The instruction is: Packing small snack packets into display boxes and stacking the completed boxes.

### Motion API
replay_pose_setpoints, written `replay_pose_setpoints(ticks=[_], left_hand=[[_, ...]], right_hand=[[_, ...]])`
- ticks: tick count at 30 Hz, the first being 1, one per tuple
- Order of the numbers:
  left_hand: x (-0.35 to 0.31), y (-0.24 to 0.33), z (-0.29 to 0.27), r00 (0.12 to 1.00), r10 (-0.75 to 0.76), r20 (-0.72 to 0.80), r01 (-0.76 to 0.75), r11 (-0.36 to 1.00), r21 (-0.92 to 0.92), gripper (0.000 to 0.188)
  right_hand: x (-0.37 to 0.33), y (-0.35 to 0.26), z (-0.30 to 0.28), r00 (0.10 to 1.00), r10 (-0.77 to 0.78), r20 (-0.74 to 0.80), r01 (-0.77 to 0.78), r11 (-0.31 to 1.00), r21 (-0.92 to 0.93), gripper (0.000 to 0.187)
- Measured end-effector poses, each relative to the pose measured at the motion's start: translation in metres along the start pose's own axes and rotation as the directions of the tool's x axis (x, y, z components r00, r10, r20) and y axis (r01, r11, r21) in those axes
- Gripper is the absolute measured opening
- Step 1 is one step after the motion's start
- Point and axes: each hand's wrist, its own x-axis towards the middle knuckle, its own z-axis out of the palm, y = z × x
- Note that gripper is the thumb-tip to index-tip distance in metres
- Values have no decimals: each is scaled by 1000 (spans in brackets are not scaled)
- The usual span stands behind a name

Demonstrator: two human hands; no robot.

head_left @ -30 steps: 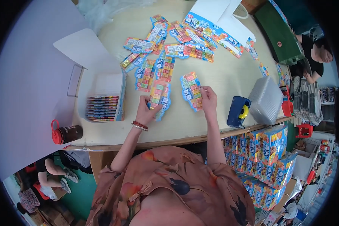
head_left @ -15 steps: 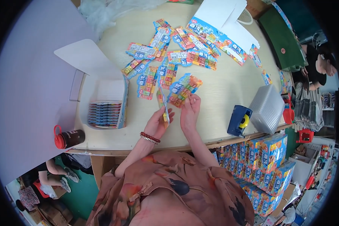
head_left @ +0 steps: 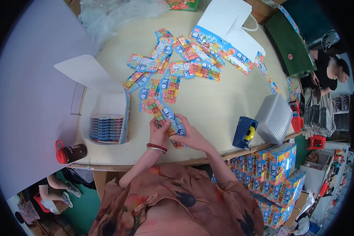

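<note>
Close to the table's front edge, colourful candy packs (head_left: 163, 111) lie one on another between my hands; how many is hidden. My left hand (head_left: 159, 133) is closed on their left side, with the thumb on top. At their right edge, my right hand (head_left: 189, 134) grips them with its fingers bent round. Just beyond, several loose candy packs (head_left: 170, 89) are scattered on the table, some face up and some back up. To the left stands an open display box (head_left: 126, 124), its white flap raised, holding a neat stack of candy packs (head_left: 104, 129).
A black tumbler with a red lid (head_left: 71, 153) stands front left. On the right are a blue tape dispenser (head_left: 244, 133) and a clear plastic tray (head_left: 275, 118). An unfolded display box (head_left: 224, 41) lies at the back. Packed boxes (head_left: 277, 163) are stacked beside the table; a person (head_left: 327, 74) is far right.
My hands have come together, and the packs that were apart in each hand now lie together. The whole view has shifted slightly.
</note>
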Motion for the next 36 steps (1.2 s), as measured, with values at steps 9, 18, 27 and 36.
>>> replay_pose_setpoints(ticks=[9, 18, 27, 36], left_hand=[[19, -2, 14, 953, 271, 134, -285, 663, 692, 82], [44, 27, 6, 633, 185, 752, -710, -249, 659, 92], [15, 49, 20, 676, 37, 736, -713, -219, 666, 45], [13, 60, -1, 716, -21, 698, -696, -108, 710, 33]], right_hand=[[34, -19, -59, 990, -59, -128, 24, 964, -264, 52], [64, -39, -86, 925, 227, 304, -83, 903, -421, 64], [134, -14, -175, 781, -394, -484, -272, 483, -832, 86], [102, 22, -189, 882, -148, -448, -169, 787, -593, 47]])
